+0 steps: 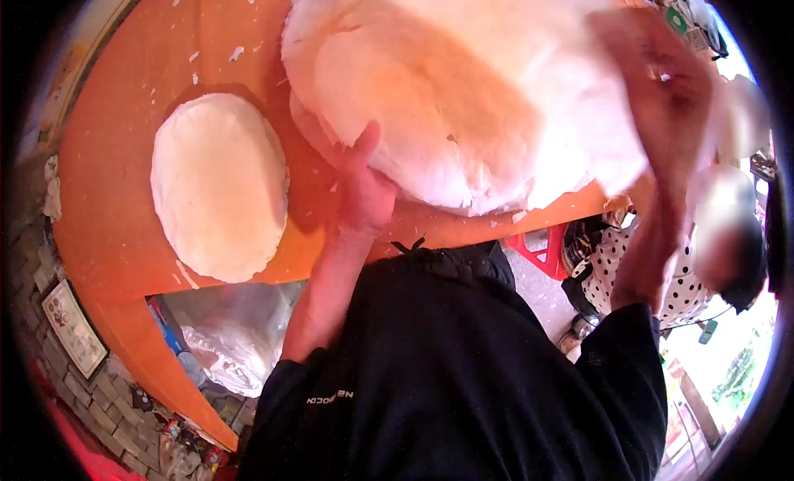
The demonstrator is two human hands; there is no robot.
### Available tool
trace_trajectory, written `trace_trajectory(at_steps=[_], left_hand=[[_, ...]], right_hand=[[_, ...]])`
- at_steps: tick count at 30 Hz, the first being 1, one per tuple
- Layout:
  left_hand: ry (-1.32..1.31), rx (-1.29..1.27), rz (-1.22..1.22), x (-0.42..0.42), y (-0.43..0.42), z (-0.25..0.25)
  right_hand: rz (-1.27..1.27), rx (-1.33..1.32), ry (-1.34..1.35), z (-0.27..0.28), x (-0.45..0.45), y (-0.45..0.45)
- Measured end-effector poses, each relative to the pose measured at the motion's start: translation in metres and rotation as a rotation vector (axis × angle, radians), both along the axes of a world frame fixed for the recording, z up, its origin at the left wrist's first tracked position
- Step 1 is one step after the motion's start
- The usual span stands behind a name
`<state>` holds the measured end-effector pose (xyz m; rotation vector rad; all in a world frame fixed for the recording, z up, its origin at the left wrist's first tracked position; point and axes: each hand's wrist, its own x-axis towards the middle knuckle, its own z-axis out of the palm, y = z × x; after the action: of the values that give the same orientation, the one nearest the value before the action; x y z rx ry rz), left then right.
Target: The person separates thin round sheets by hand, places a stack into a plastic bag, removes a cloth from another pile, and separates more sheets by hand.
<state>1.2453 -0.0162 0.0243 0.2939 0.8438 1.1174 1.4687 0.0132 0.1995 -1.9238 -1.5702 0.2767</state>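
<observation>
A large, layered white sheet (430, 109) with soft, ragged edges spreads over the orange tabletop. At its lower left edge is my left hand (365, 196), thumb pointing up over the sheet and the other fingers hidden at or below the edge, which seems gripped between them. My right hand (662, 84) is over the sheet's right side, smeared by motion, so its fingers cannot be made out. To the left lies a smaller oval white piece (220, 187), flat on the table and apart from both hands.
White scraps (237, 53) dot the orange table (116, 208). Below it is a clear plastic bag (236, 349) with white contents. At right, a person in a polka-dot garment (600, 274) is close to my right arm, near a red plastic stool (542, 251).
</observation>
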Motion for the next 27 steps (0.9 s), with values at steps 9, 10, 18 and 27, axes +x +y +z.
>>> trace_trajectory(at_steps=[9,10,18,27], left_hand=[[-0.244,-0.076,-0.019,-0.015,-0.01,0.004],[-0.198,-0.105,-0.038,-0.015,-0.011,0.004],[-0.127,-0.091,-0.049,-0.016,-0.011,-0.003],[0.185,-0.052,-0.009,-0.036,-0.012,-0.025]], right_hand=[[0.676,-0.057,-0.179,-0.126,-0.062,-0.044],[0.687,-0.114,-0.172,-0.138,-0.067,-0.048],[0.625,0.064,-0.117,-0.161,-0.1,-0.051],[-0.14,-0.004,0.91,-0.154,0.066,0.025]])
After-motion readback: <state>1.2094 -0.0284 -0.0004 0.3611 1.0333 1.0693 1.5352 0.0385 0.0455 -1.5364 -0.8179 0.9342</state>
